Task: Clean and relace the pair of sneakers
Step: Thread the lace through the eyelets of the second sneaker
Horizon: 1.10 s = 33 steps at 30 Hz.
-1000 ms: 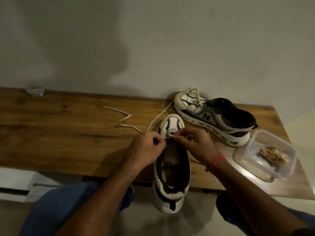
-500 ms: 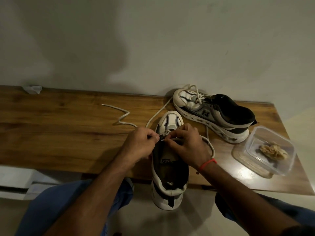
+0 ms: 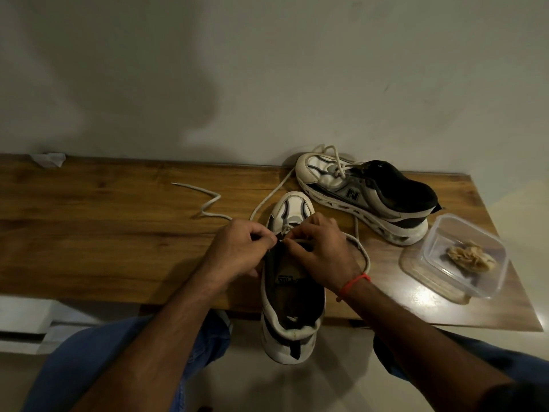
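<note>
Directly ahead, your left hand (image 3: 237, 251) and right hand (image 3: 322, 251) pinch the lace (image 3: 361, 248) at the eyelets of the near sneaker (image 3: 292, 292), lying toe-away over the worktop (image 3: 118, 233) edge.

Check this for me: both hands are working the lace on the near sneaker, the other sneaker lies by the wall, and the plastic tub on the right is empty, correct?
Not quite. The head view shows the tub holds a crumpled beige wad. The rest stands: left hand and right hand pinch the lace at the near sneaker, the other sneaker by the wall.
</note>
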Available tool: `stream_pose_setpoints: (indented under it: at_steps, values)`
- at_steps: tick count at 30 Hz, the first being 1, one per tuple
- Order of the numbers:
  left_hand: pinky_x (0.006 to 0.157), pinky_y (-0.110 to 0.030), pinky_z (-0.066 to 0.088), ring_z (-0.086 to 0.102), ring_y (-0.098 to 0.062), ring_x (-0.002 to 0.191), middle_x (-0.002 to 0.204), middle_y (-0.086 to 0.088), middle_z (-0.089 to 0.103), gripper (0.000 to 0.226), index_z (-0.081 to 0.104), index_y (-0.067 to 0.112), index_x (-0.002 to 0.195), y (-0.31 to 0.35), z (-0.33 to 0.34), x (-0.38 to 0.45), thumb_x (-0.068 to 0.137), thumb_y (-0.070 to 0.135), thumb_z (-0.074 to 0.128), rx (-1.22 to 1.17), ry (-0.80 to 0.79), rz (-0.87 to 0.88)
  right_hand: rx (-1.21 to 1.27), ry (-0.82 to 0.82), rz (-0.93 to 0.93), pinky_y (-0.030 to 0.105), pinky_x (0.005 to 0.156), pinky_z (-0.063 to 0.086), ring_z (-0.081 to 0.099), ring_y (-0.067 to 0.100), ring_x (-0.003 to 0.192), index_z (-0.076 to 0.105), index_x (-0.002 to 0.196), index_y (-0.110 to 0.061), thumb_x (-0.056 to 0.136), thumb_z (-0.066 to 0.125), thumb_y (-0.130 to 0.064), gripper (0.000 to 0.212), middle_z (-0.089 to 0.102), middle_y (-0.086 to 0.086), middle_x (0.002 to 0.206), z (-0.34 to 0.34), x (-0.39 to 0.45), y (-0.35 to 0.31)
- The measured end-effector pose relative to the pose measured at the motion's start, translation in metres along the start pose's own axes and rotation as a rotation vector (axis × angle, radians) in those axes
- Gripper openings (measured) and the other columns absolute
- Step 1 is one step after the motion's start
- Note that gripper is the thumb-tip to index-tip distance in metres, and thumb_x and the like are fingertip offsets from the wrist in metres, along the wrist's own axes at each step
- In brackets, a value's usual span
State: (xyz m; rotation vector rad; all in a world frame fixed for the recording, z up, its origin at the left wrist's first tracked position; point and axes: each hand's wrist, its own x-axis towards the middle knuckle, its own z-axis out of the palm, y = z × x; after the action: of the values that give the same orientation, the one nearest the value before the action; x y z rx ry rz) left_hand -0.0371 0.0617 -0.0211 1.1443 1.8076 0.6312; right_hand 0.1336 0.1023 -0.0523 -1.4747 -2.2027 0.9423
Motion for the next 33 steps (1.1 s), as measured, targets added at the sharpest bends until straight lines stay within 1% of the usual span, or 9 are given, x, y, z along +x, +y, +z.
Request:
stream_pose_setpoints:
  at_steps: [7, 12, 16, 18, 21, 26, 28, 31, 33]
  values:
    - [0.067, -0.035, 0.065, 0.066, -0.010, 0.096, 0.107, 0.006, 0.068, 0.011, 0.074, 0.022, 0.103, 0.001, 0.000, 0.000, 0.098, 0.023, 0.063, 0.000, -0.011, 0.004, -0.029, 0.061, 0.049, 0.045, 0.096, 0.044, 0.041, 0.009, 0.105, 0.065, 0.096, -0.032, 0.089, 0.063, -0.047, 0.016, 0.046, -0.015, 0.101, 0.004, -0.002, -0.003]
    - [0.065, -0.035, 0.064, 0.065, -0.012, 0.101, 0.109, 0.001, 0.068, 0.015, 0.071, 0.019, 0.105, -0.003, 0.002, 0.002, 0.101, 0.026, 0.058, -0.089, -0.010, -0.038, 0.109, -0.022, 0.028, 0.051, 0.097, 0.043, 0.041, 0.012, 0.107, 0.063, 0.089, -0.039, 0.090, 0.067, -0.037, 0.005, 0.045, -0.022, 0.094, 0.001, 0.001, 0.000]
    - [0.064, -0.032, 0.062, 0.066, -0.013, 0.101, 0.109, 0.002, 0.067, 0.010, 0.070, 0.022, 0.104, -0.007, 0.005, 0.005, 0.099, 0.026, 0.062, -0.083, -0.002, -0.089, 0.148, -0.021, 0.035, 0.054, 0.099, 0.042, 0.041, 0.015, 0.112, 0.065, 0.093, -0.040, 0.091, 0.063, -0.043, 0.004, 0.047, -0.021, 0.097, -0.001, 0.002, 0.003]
    - [0.065, -0.032, 0.062, 0.066, -0.013, 0.098, 0.109, 0.002, 0.067, 0.011, 0.068, 0.023, 0.106, -0.006, 0.008, 0.005, 0.101, 0.027, 0.059, -0.064, 0.000, -0.092, 0.136, -0.004, 0.077, 0.052, 0.101, 0.041, 0.038, 0.016, 0.116, 0.063, 0.108, -0.040, 0.090, 0.058, -0.058, 0.026, 0.046, -0.013, 0.109, -0.001, 0.000, 0.003]
    - [0.066, -0.033, 0.060, 0.064, -0.014, 0.101, 0.113, 0.002, 0.064, 0.012, 0.065, 0.022, 0.108, -0.005, 0.008, 0.005, 0.103, 0.026, 0.055, -0.038, 0.008, -0.091, -0.056, -0.054, 0.069, 0.046, 0.101, 0.035, 0.029, 0.018, 0.123, 0.053, 0.127, -0.048, 0.077, 0.046, -0.084, 0.062, 0.038, -0.004, 0.131, -0.001, -0.002, 0.002]
    - [0.071, -0.037, 0.058, 0.068, -0.015, 0.096, 0.111, 0.002, 0.067, 0.012, 0.057, 0.022, 0.109, -0.003, -0.001, 0.009, 0.107, 0.027, 0.046, -0.189, 0.145, -0.109, -0.186, -0.107, 0.064, 0.049, 0.103, 0.029, 0.023, 0.024, 0.133, 0.052, 0.128, -0.051, 0.079, 0.048, -0.080, 0.057, 0.032, -0.004, 0.141, -0.006, 0.001, 0.002]
    - [0.073, -0.036, 0.058, 0.070, -0.014, 0.092, 0.108, 0.002, 0.068, 0.012, 0.056, 0.023, 0.109, -0.002, -0.001, 0.009, 0.107, 0.027, 0.045, -0.208, 0.178, -0.086, -0.223, -0.103, 0.058, 0.050, 0.103, 0.029, 0.024, 0.025, 0.133, 0.052, 0.127, -0.050, 0.076, 0.044, -0.087, 0.064, 0.033, -0.004, 0.143, -0.005, -0.001, 0.002]
    - [0.083, -0.042, 0.062, 0.074, -0.016, 0.089, 0.106, 0.001, 0.071, 0.011, 0.058, 0.025, 0.110, 0.000, 0.002, 0.009, 0.106, 0.029, 0.048, -0.180, 0.124, -0.054, -0.277, -0.065, 0.060, 0.051, 0.102, 0.032, 0.028, 0.026, 0.133, 0.050, 0.123, -0.045, 0.063, 0.027, -0.098, 0.083, 0.035, -0.003, 0.143, 0.001, -0.006, -0.002]
    - [0.082, -0.044, 0.062, 0.075, -0.016, 0.086, 0.104, 0.001, 0.074, 0.010, 0.058, 0.025, 0.109, 0.000, 0.002, 0.010, 0.105, 0.028, 0.050, -0.188, 0.083, -0.059, -0.262, -0.071, 0.076, 0.051, 0.103, 0.032, 0.028, 0.026, 0.133, 0.047, 0.125, -0.043, 0.060, 0.025, -0.098, 0.088, 0.033, -0.002, 0.144, 0.001, -0.008, -0.003]
